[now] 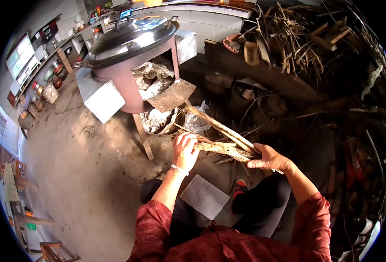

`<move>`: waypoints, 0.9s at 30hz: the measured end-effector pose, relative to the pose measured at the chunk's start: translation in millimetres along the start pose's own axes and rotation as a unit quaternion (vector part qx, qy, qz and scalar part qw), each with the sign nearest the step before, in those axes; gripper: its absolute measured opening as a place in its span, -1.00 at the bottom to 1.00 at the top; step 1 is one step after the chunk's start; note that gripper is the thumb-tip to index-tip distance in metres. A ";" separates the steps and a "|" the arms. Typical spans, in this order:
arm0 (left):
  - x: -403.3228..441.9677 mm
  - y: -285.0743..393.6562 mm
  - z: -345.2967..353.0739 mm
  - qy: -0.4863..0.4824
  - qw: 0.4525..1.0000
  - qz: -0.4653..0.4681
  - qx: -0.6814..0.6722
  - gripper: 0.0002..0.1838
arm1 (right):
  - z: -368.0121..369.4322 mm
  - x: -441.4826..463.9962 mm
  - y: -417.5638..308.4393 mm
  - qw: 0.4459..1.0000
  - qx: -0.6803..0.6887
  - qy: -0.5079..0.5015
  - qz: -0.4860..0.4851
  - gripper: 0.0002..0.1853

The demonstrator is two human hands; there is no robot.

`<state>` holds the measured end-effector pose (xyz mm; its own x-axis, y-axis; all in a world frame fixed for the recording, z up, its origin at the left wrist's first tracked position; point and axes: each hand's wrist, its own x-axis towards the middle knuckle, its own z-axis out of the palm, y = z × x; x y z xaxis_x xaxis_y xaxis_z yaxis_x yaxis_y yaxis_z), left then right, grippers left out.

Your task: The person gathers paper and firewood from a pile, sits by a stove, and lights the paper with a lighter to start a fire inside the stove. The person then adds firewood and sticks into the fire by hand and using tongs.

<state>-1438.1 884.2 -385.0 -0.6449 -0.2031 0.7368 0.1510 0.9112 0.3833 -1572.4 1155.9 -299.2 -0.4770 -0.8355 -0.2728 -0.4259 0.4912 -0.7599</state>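
Our left hand (pixel 185 151) and right hand (pixel 269 158) grasp the sticks (pixel 221 148) from opposite sides, seemingly to hold them together; the stove (pixel 125 94) stands at ten o'clock.

The stove (pixel 132 94) stands left beyond the sticks (pixel 223 149).

Dark red shirt (pixel 219 246) here, tonal pattern catching light, sleeves (pixel 313 214) ending near elbows; pale bangle (pixel 179 170) round left wrist (pixel 182 164); black trousers (pixel 265 198), red-and-black shoe (pixel 240 188).
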 end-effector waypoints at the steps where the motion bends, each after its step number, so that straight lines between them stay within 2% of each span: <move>1: -1.7 -4.0 -0.1 0.004 1.000 -0.009 -0.007 -0.77 | -0.4 2.4 5.0 0.997 0.079 -0.011 -0.001 -0.24; 3: -2.7 -7.9 -4.7 -0.003 1.000 -0.022 -0.012 -0.77 | 2.2 8.9 20.1 0.983 0.181 -0.037 0.011 -0.24; 5: -3.5 -12.8 -8.6 -0.005 0.999 -0.035 -0.016 -0.79 | 8.4 13.8 28.1 0.963 0.257 -0.079 0.011 -0.35; 7: -3.0 -16.7 -14.4 -0.018 0.999 -0.040 -0.001 -0.70 | 14.3 22.1 36.4 0.940 0.315 -0.127 0.028 -0.54; 10: -1.4 -10.8 -25.3 -0.073 0.996 -0.015 0.051 -0.48 | 25.8 32.2 36.9 0.911 0.367 -0.164 0.095 -0.57; 11: -7.1 -14.2 -21.0 -0.108 0.993 -0.011 0.047 -0.38 | 29.8 36.4 34.5 0.906 0.369 -0.184 0.098 -0.55; 14: -12.4 -4.7 -13.8 -0.208 0.977 0.032 0.035 -0.35 | 53.9 60.7 47.5 0.898 0.365 -0.244 -0.023 -0.44; 15: -13.0 -4.6 -11.2 -0.233 0.972 0.014 0.017 -0.33 | 61.3 68.7 46.8 0.901 0.356 -0.244 -0.041 -0.41; 16: -12.3 -5.7 -11.1 -0.222 0.971 0.031 0.086 -0.26 | 65.1 72.3 47.1 0.904 0.347 -0.246 -0.049 -0.41; 18: -10.0 -6.2 -18.2 -0.243 0.959 0.044 0.138 -0.22 | 71.8 72.9 48.3 0.913 0.322 -0.248 -0.040 -0.43; 21: -14.6 -7.2 -17.9 -0.315 0.944 0.036 0.094 -0.14 | 83.1 71.6 52.9 0.907 0.319 -0.274 -0.029 -0.54; 22: -18.1 -12.0 -15.2 -0.322 0.942 0.046 0.080 -0.17 | 87.2 71.6 56.0 0.907 0.310 -0.285 -0.014 -0.55; 24: -26.8 -21.7 -5.2 -0.292 0.950 0.066 0.090 -0.36 | 96.6 70.6 68.0 0.848 0.433 -0.306 -0.004 -0.60; 26: -32.9 -30.3 -0.8 -0.276 0.961 -0.007 0.013 -0.51 | 101.0 71.7 68.8 0.783 0.533 -0.320 -0.007 -0.63; 27: -32.0 -30.9 -1.3 -0.266 0.963 -0.046 -0.023 -0.58 | 94.9 64.3 60.1 0.766 0.566 -0.300 -0.045 -0.68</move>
<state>-1421.1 862.1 -419.7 -0.9478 -0.0579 0.3137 0.1008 0.8786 0.4668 -1555.7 1108.3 -418.4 0.0992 -0.9833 -0.1526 0.6664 0.1795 -0.7237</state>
